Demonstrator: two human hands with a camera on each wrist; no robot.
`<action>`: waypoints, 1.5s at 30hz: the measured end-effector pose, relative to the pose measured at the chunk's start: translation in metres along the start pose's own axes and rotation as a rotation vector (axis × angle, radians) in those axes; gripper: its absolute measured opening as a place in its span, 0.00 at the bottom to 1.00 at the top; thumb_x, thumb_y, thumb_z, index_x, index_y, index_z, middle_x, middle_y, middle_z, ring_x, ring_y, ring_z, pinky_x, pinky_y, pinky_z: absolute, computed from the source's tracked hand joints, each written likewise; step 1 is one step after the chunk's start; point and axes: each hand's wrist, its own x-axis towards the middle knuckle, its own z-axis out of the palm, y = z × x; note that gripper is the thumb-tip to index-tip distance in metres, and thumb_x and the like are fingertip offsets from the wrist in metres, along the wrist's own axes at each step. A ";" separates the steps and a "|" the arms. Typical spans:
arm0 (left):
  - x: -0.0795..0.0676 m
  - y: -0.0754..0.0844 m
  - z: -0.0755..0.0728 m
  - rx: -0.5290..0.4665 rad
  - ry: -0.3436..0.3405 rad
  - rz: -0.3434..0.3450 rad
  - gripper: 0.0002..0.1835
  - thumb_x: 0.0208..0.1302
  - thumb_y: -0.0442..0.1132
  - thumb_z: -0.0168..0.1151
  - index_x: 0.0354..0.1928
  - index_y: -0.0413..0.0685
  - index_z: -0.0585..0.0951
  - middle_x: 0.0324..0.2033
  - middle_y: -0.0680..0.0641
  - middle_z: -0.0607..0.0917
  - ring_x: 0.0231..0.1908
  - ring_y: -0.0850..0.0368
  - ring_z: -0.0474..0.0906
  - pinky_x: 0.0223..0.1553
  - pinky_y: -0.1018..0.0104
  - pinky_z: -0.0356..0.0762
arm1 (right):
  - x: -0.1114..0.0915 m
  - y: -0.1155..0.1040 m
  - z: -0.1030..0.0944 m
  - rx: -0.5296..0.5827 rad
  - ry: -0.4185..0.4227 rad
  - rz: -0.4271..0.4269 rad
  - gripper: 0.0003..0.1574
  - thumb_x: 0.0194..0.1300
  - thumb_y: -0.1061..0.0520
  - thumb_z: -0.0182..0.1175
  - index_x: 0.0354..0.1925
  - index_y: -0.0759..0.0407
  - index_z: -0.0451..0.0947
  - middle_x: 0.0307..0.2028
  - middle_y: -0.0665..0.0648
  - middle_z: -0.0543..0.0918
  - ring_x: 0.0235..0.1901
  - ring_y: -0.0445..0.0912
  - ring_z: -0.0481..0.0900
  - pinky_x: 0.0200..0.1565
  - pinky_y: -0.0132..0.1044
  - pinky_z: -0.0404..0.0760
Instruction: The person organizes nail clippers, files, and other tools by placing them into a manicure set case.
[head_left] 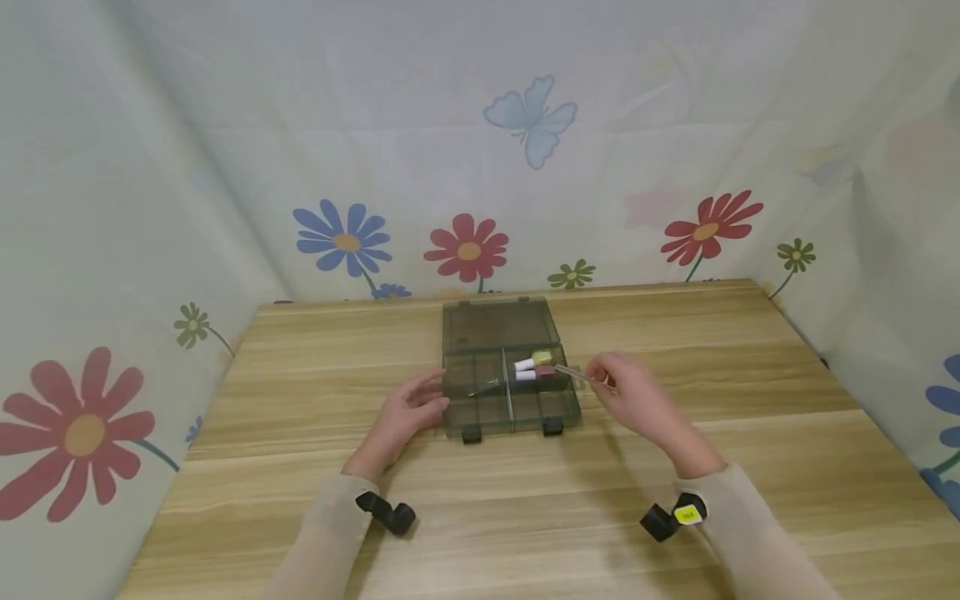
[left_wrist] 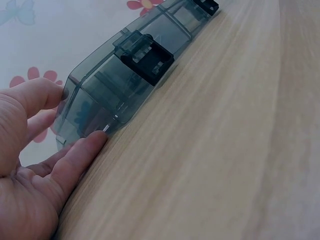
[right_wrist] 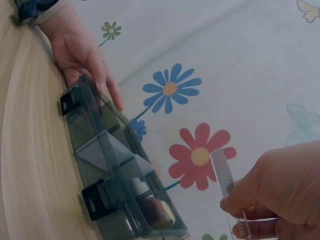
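A dark translucent compartment box [head_left: 476, 410] lies on the wooden table, its lid [head_left: 498, 323] folded back. My left hand [head_left: 408, 410] rests against the box's left side; in the left wrist view its fingers [left_wrist: 82, 155] touch the wall with the thumb and fingers spread. My right hand [head_left: 626, 392], right of the box, pinches a clear flat strip [right_wrist: 221, 167] with some lettering near its held end. Two nail polish bottles, one yellow-green [head_left: 542, 357] and one dark red [head_left: 545, 372], lie in a right compartment, white caps leftward. A thin, small tool [head_left: 483, 388] lies in a left compartment.
A pale divider [head_left: 508, 396] stands across the middle of the box. Two black latches, left [head_left: 471, 434] and right [head_left: 552, 426], sit on its front edge. The wooden table [head_left: 337, 342] ends at a flowered cloth [head_left: 420, 167] behind and at both sides.
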 end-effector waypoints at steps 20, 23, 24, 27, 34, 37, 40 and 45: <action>0.002 -0.002 -0.001 0.008 0.002 0.003 0.31 0.63 0.36 0.61 0.67 0.45 0.65 0.60 0.35 0.68 0.59 0.42 0.66 0.47 0.57 0.77 | 0.026 -0.028 0.024 0.060 -0.038 -0.094 0.07 0.57 0.70 0.61 0.35 0.62 0.77 0.30 0.53 0.74 0.30 0.44 0.71 0.30 0.36 0.74; 0.002 -0.001 -0.001 0.012 0.000 0.007 0.31 0.63 0.36 0.61 0.67 0.44 0.64 0.61 0.34 0.68 0.59 0.41 0.66 0.47 0.57 0.77 | 0.028 -0.031 0.029 0.061 -0.040 -0.118 0.08 0.57 0.70 0.60 0.36 0.62 0.77 0.30 0.53 0.74 0.30 0.44 0.71 0.31 0.36 0.75; 0.002 -0.001 -0.001 0.014 -0.001 0.010 0.31 0.63 0.36 0.61 0.67 0.44 0.64 0.61 0.34 0.68 0.59 0.41 0.66 0.47 0.57 0.77 | 0.029 -0.032 0.030 0.061 -0.037 -0.123 0.08 0.57 0.70 0.60 0.36 0.62 0.76 0.30 0.53 0.74 0.30 0.44 0.71 0.31 0.36 0.75; 0.001 0.000 -0.001 0.022 -0.002 0.013 0.30 0.63 0.36 0.61 0.67 0.44 0.64 0.61 0.34 0.68 0.59 0.41 0.66 0.47 0.58 0.77 | 0.031 -0.034 0.036 0.058 -0.035 -0.131 0.09 0.57 0.70 0.61 0.35 0.60 0.76 0.30 0.52 0.74 0.30 0.43 0.71 0.32 0.36 0.75; 0.000 0.001 0.000 0.033 0.003 0.014 0.30 0.63 0.36 0.61 0.66 0.44 0.65 0.60 0.34 0.69 0.59 0.42 0.67 0.47 0.58 0.77 | 0.035 -0.038 0.052 0.092 -0.063 -0.168 0.08 0.58 0.69 0.61 0.34 0.59 0.75 0.29 0.49 0.73 0.30 0.42 0.69 0.30 0.34 0.73; 0.000 0.000 0.000 0.035 0.004 0.017 0.30 0.63 0.36 0.61 0.66 0.43 0.64 0.60 0.33 0.68 0.58 0.41 0.67 0.47 0.58 0.77 | 0.036 -0.041 0.058 0.095 -0.075 -0.188 0.09 0.58 0.69 0.60 0.34 0.58 0.75 0.29 0.49 0.72 0.29 0.42 0.69 0.30 0.34 0.72; 0.000 0.000 0.001 0.033 0.005 0.021 0.30 0.63 0.36 0.61 0.66 0.42 0.64 0.60 0.32 0.68 0.58 0.40 0.67 0.47 0.58 0.77 | 0.038 -0.044 0.062 0.088 -0.092 -0.197 0.09 0.59 0.69 0.60 0.34 0.57 0.74 0.29 0.49 0.72 0.29 0.42 0.68 0.30 0.34 0.72; 0.000 -0.001 0.001 0.019 0.012 0.015 0.30 0.63 0.35 0.61 0.67 0.42 0.64 0.60 0.33 0.68 0.58 0.41 0.67 0.47 0.58 0.77 | 0.041 -0.050 0.068 0.076 -0.136 -0.188 0.07 0.61 0.66 0.60 0.36 0.55 0.74 0.31 0.48 0.72 0.31 0.42 0.69 0.33 0.35 0.71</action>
